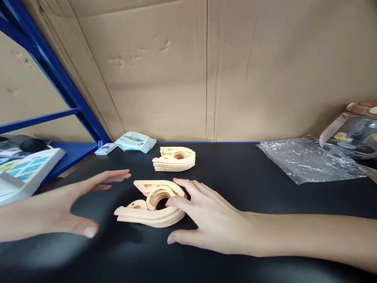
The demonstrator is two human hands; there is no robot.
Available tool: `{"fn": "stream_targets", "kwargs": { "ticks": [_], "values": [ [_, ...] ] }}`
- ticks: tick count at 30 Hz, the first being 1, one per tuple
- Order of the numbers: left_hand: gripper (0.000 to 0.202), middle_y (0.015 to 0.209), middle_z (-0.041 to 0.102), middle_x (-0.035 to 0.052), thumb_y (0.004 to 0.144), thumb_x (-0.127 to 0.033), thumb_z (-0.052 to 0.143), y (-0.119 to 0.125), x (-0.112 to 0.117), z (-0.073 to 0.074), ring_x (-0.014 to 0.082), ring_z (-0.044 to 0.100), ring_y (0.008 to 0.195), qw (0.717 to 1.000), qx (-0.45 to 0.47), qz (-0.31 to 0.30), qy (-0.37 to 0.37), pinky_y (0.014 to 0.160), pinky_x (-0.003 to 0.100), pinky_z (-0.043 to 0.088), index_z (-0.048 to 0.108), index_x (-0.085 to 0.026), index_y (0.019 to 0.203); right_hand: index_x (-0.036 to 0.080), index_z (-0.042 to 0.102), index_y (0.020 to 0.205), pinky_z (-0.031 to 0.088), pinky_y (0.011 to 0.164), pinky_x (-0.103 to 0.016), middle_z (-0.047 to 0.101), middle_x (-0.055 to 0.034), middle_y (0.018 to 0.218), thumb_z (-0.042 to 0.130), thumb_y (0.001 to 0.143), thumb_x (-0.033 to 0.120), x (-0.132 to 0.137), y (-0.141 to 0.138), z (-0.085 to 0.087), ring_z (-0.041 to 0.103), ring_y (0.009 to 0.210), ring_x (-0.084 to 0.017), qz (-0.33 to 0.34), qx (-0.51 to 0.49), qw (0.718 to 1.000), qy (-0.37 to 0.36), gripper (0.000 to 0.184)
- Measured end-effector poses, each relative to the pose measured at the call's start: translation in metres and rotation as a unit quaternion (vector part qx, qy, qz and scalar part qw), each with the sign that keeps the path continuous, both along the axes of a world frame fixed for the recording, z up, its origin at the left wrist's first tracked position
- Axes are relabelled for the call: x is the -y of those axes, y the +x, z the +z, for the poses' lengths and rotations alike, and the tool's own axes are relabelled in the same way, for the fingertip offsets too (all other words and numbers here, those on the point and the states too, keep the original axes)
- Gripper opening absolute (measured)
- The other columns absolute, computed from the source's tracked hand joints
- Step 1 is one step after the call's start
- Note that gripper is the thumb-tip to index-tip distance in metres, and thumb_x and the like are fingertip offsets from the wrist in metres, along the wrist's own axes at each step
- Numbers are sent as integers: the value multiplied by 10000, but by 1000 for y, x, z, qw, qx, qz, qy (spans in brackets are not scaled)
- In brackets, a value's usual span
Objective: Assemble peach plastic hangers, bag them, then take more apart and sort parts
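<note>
A loose stack of pale wooden curved cut-out pieces [147,212] lies on the black tabletop [235,173] in front of me. My right hand [203,220] rests beside it, fingers stretched out, fingertips touching the stack's right side. My left hand [67,208] hovers flat and open to the left of the stack, slightly blurred, not touching it. A second, neater stack of the same wooden pieces [174,158] sits farther back.
A small plastic packet [135,141] and a little white box [105,148] lie at the back left. Crinkled clear plastic wrap [306,159] and a tipped jar [353,131] are at the right. A blue shelf frame [59,78] and a white device [20,173] stand left. Cardboard lines the back.
</note>
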State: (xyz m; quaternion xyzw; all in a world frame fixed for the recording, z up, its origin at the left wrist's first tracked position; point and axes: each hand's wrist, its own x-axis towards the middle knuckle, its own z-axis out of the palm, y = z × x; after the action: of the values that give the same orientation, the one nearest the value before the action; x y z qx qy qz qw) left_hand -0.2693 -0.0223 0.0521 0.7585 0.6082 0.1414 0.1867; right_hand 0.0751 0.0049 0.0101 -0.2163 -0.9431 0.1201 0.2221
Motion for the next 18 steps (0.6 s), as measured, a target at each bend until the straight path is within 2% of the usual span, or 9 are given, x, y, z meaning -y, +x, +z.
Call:
{"fn": "stream_targets", "kwargs": {
  "ticks": [1, 3, 5, 8, 11, 14, 18],
  "values": [
    [959, 1493, 422, -39, 610, -660, 748, 8, 4, -3, 358, 460, 1294, 999, 6, -11, -45, 1008, 445, 448, 333, -428, 1442, 217, 558, 1200, 440, 977, -389, 463, -112, 1363, 591, 860, 533, 1, -1, -3, 479, 1177, -264, -6, 3, 1000, 0, 465],
    [954, 1549, 322, -6, 688, -488, 771, 26, 4, -5, 332, 404, 1342, 995, 31, -30, -88, 1036, 430, 413, 246, -405, 1480, 198, 561, 1168, 435, 963, -380, 507, -102, 1296, 593, 878, 482, 1, -4, -6, 498, 1135, -253, -20, 3, 1000, 9, 407],
    [963, 1560, 295, 30, 694, -414, 777, 42, 0, -4, 349, 401, 1339, 994, 43, -45, -92, 1033, 457, 402, 234, -380, 1489, 194, 561, 1137, 435, 944, -378, 530, -91, 1242, 596, 889, 433, 1, -7, -7, 514, 1093, -248, -33, 8, 999, 19, 346],
    [879, 1466, 453, 44, 684, -417, 776, 57, -6, -2, 357, 455, 1278, 993, 42, -50, -99, 1004, 467, 414, 348, -359, 1449, 194, 564, 1100, 455, 885, -371, 551, -81, 1169, 597, 895, 388, 0, -9, -7, 546, 987, -229, -41, 21, 998, 31, 285],
    [703, 1312, 591, -7, 690, -436, 750, 64, -8, -1, 316, 525, 1158, 995, 51, -34, -79, 947, 414, 444, 494, -359, 1341, 187, 567, 1107, 462, 852, -357, 553, -81, 1159, 601, 893, 373, 0, -9, -7, 545, 972, -220, -36, 20, 998, 43, 285],
    [653, 1228, 640, -32, 659, -450, 755, 69, -9, -2, 272, 565, 1033, 997, 50, -26, -46, 888, 359, 457, 556, -352, 1273, 187, 564, 1132, 459, 862, -357, 552, -84, 1172, 593, 899, 373, -1, -8, -9, 532, 1004, -222, -35, 13, 998, 50, 300],
    [640, 1187, 664, -26, 649, -536, 719, 72, -9, -3, 247, 590, 956, 999, 49, -16, -17, 818, 324, 475, 586, -339, 1243, 186, 567, 1132, 458, 864, -371, 551, -90, 1170, 583, 905, 382, 0, -9, -10, 533, 989, -224, -41, 20, 998, 47, 300]
  ]
}}
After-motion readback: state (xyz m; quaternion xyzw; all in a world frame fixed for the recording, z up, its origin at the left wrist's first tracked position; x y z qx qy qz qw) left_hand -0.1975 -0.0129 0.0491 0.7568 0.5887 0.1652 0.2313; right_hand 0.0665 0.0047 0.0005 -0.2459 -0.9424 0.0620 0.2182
